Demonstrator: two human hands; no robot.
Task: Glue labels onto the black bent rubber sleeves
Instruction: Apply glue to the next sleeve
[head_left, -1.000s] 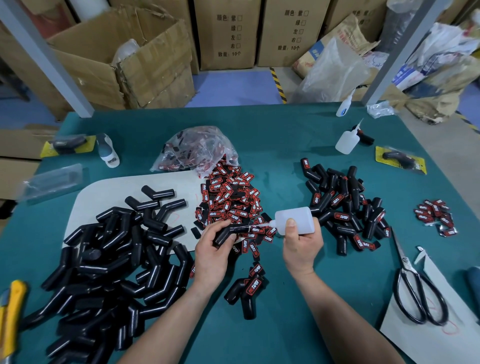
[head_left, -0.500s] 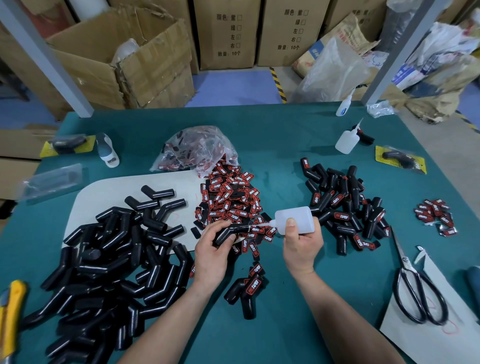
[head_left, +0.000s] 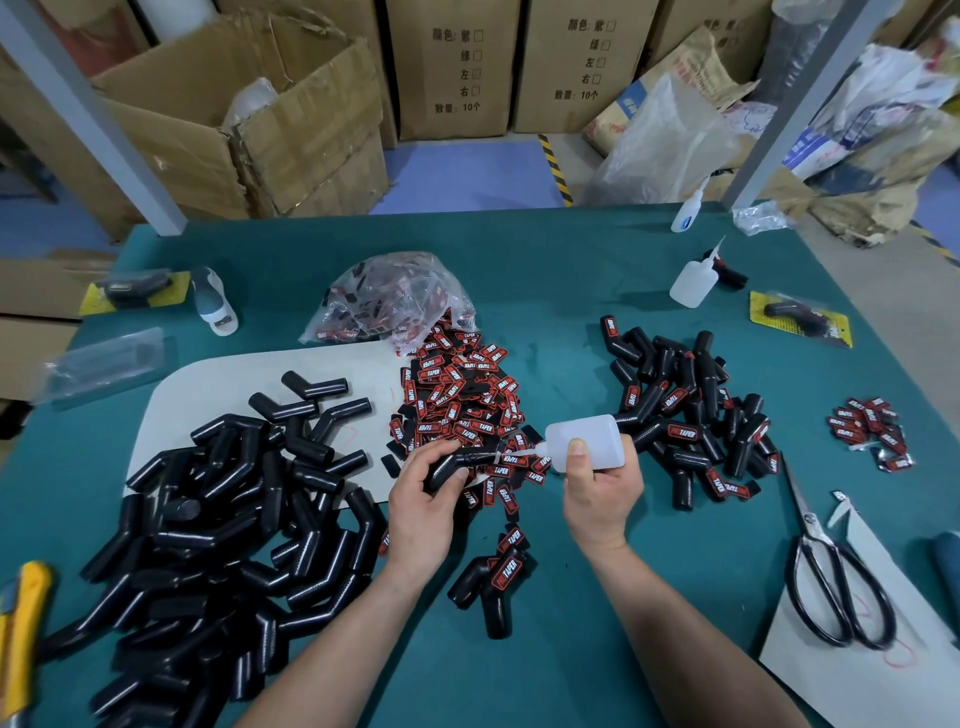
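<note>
Piecework is proceeding at a green-covered bench (head_left: 545, 291), where a person is gluing labels onto black bent rubber sleeves. The left hand (head_left: 423, 512) is curling its fingers round one sleeve (head_left: 449, 466) near its bend, holding it just above the loose labels (head_left: 457, 405). The right hand (head_left: 602, 493) is gripping a translucent glue bottle (head_left: 587, 441) tipped on its side, its nozzle reaching the sleeve's free end. Whether glue is flowing cannot be told.

The sleeve is looking light and pliable, a thin-walled tube likely to give under a hard squeeze. A grip around the elbow, clear of the wet patch, is probably serving best. The matte rubber should be offering fair friction, while the small labels are likely calling for a fingertip pinch at the edges.

At the left, unlabelled sleeves (head_left: 208, 519) are lying heaped, partly on a pale sheet (head_left: 218, 384). At the right, finished sleeves (head_left: 691, 415) are lying piled, and two labelled sleeves (head_left: 491, 582) are resting between the forearms. A plastic bag (head_left: 395, 299) of labels, a second bottle (head_left: 693, 283) and scissors (head_left: 836, 582) are sharing the soft-looking cloth surface. Cardboard boxes (head_left: 291, 114) are crowding the floor beyond, behind grey posts.
</note>
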